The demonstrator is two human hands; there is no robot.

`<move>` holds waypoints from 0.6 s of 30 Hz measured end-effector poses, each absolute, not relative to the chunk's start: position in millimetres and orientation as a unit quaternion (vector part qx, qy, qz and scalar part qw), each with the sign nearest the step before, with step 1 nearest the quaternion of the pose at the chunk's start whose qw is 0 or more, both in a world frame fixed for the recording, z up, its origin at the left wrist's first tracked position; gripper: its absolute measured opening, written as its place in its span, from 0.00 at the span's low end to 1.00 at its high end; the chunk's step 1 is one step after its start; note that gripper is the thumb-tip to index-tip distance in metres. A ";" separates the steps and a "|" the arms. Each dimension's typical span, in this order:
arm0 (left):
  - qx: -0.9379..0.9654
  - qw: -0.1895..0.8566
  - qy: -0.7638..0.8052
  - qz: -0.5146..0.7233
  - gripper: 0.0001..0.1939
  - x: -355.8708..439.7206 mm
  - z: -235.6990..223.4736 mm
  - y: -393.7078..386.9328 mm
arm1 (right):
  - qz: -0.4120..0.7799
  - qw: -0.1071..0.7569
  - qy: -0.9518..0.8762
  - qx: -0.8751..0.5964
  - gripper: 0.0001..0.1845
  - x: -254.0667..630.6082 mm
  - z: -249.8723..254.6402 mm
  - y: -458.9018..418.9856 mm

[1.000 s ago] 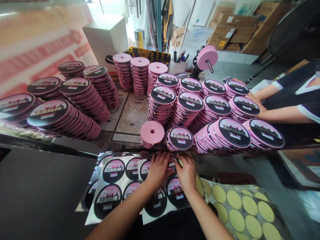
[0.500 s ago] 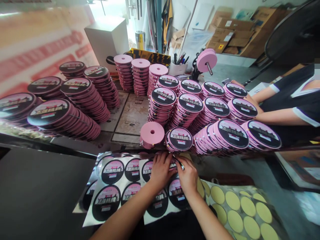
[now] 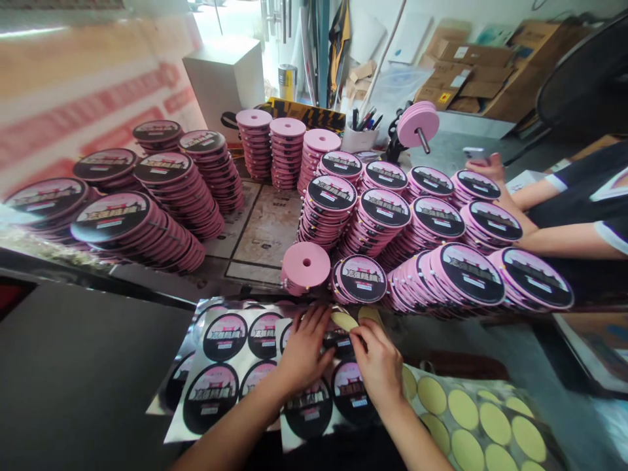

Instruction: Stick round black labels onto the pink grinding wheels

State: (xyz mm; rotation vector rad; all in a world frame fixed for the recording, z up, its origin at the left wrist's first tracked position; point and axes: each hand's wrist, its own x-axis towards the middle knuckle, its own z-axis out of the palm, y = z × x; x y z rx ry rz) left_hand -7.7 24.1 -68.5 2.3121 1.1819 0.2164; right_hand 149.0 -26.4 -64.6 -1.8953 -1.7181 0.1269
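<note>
My left hand point(image 3: 303, 350) lies on a glossy sheet of round black-and-pink stickers point(image 3: 223, 369), fingers pressed down beside one sticker. My right hand point(image 3: 377, 363) pinches the edge of that round sticker point(image 3: 338, 337) and lifts it off; yellow backing point(image 3: 344, 320) shows where it has come away. Just beyond my hands, a plain pink disc point(image 3: 305, 265) and a labelled pink disc point(image 3: 362, 279) rest at the table edge.
Stacks of labelled pink discs point(image 3: 377, 216) fill the table right and left point(image 3: 122, 226); unlabelled stacks point(image 3: 286, 150) stand behind. A used sheet with yellow circles point(image 3: 483, 422) lies at right. Another person's arms point(image 3: 549, 235) reach in from the right, one hand holding a phone point(image 3: 475, 153).
My right hand has peeled the sticker farther back, exposing yellow backing. The other person's hand has lifted off the stacks and now holds a phone.
</note>
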 end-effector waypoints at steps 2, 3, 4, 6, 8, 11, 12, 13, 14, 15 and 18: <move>0.866 0.254 0.431 0.032 0.39 -27.4 -69.8 23.2 | 0.062 0.291 -0.688 -0.662 0.12 149.5 -46.9 -33.2; 0.867 0.242 0.435 0.011 0.39 -37.2 -70.0 23.2 | 0.076 0.300 -0.711 -0.631 0.11 149.7 -36.4 -36.6; 0.868 0.227 0.442 -0.004 0.39 -46.1 -69.4 23.5 | 0.095 0.313 -0.731 -0.599 0.10 150.0 -25.1 -39.6; 0.870 0.205 0.449 -0.009 0.35 -60.1 -63.6 25.5 | 0.148 0.346 -0.747 -0.548 0.09 151.2 -1.8 -42.4; 0.864 0.198 0.462 0.040 0.23 -67.0 -50.2 30.4 | 0.204 0.392 -0.728 -0.525 0.08 153.0 19.4 -39.0; 0.782 0.176 0.556 0.220 0.12 -61.8 -19.7 45.9 | 0.264 0.467 -0.636 -0.555 0.05 155.8 41.3 -19.5; 0.739 0.158 0.591 0.282 0.12 -56.7 -9.3 53.1 | 0.282 0.489 -0.594 -0.573 0.04 156.1 45.4 -9.0; 0.711 0.146 0.613 0.313 0.14 -50.6 0.1 60.7 | 0.303 0.510 -0.550 -0.588 0.02 155.9 48.1 3.3; 0.698 0.136 0.627 0.316 0.18 -44.1 8.0 68.2 | 0.328 0.530 -0.508 -0.595 0.01 155.1 49.8 16.8; 0.694 0.132 0.639 0.303 0.22 -37.8 13.9 75.1 | 0.357 0.548 -0.469 -0.593 0.03 153.5 50.7 31.2; 0.697 0.136 0.648 0.274 0.26 -24.3 20.0 87.7 | 0.459 0.569 -0.400 -0.553 0.11 144.8 52.1 71.8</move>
